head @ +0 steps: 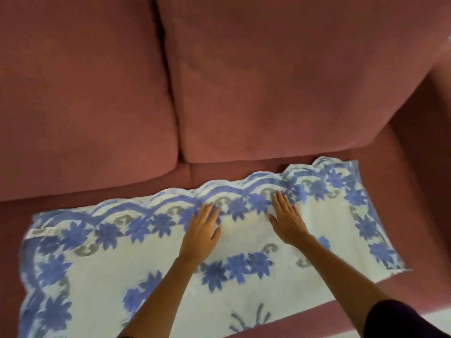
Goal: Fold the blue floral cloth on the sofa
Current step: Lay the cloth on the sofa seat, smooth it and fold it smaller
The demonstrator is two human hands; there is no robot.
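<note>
Two bare hands pressed flat on a patterned cloth, seen from the head camera. The left hand [203, 229] lies palm down with fingers extended and held close together, the fingertips reaching the row of blue flowers just inside the far scalloped border; it grips nothing. The right hand [288, 219] lies likewise palm down, fingers straight and slightly spread, thumb angled toward the left hand, holding nothing; its fingertips touch the same flower row. The two hands are near each other with a strip of plain pale fabric between them. Both forearms extend from the lower edge of the view, crossing the near part of the cloth; a dark sleeve [400, 318] covers the right arm at the lower right corner. The blue floral cloth [246, 237] is spread on the seat of the sofa [280, 93], running from lower left to upper right, its far edge scalloped and close to the base of the back cushions, its right end slightly rumpled near the sofa's corner. The pattern shows blue flowers and grey scrolls on a pale ground, with a small label [40, 232] at the left end near the border. The near edge of the cloth approaches the front of the seat. Two reddish-brown back cushions meet at a dark seam [168, 76] above the left hand.
</note>
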